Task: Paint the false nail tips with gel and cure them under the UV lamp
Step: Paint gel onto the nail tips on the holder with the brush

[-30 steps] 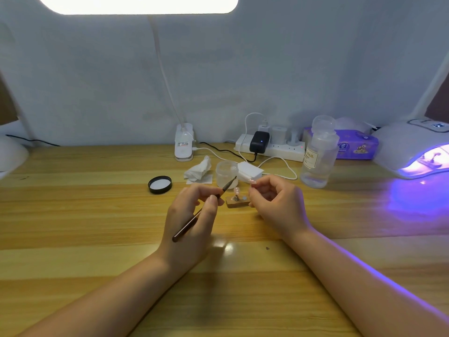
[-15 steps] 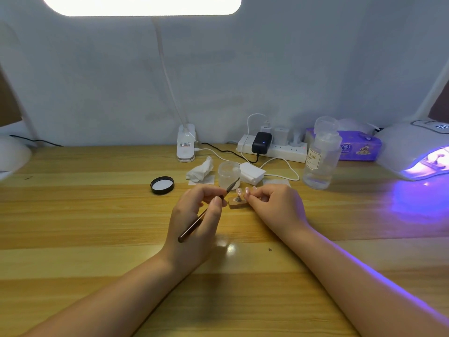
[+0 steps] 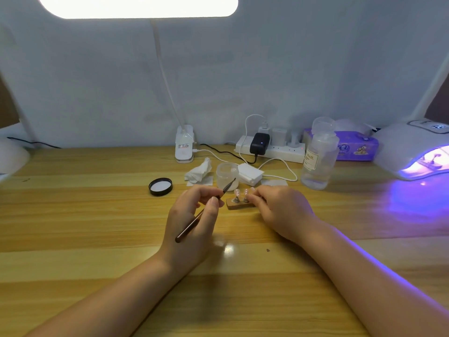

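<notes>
the left hand (image 3: 192, 221) pinches a thin dark brush (image 3: 203, 211) between thumb and fingers, the bristle end pointing toward one o'clock and hanging in front of a small clear gel jar (image 3: 227, 175). just beside the brush tip, toward four o'clock, a little wooden stand (image 3: 239, 204) sits on the wooden table (image 3: 97, 227) with pale pink false nail tips (image 3: 237, 191) standing upright on short metal posts. the right hand (image 3: 281, 210) lies at three o'clock of the stand, fingers curled against its right end; it seems to be gripping the stand, though the contact is too small to read surely.

at nine o'clock of the jar lies a black lid (image 3: 160, 186), inner side up. a crumpled tissue (image 3: 198, 171) sits between lid and jar, and a stack of white pads (image 3: 250, 174) touches the jar's right side. a clear pump bottle (image 3: 318, 161) stands at three o'clock of the pads. far off at three o'clock the uv lamp (image 3: 413, 152) glows violet, a shape inside it that i cannot make out. along the back wall at twelve o'clock run a power strip (image 3: 272, 148), a desk lamp clamp (image 3: 184, 147) and a purple tissue pack (image 3: 357, 144).
</notes>
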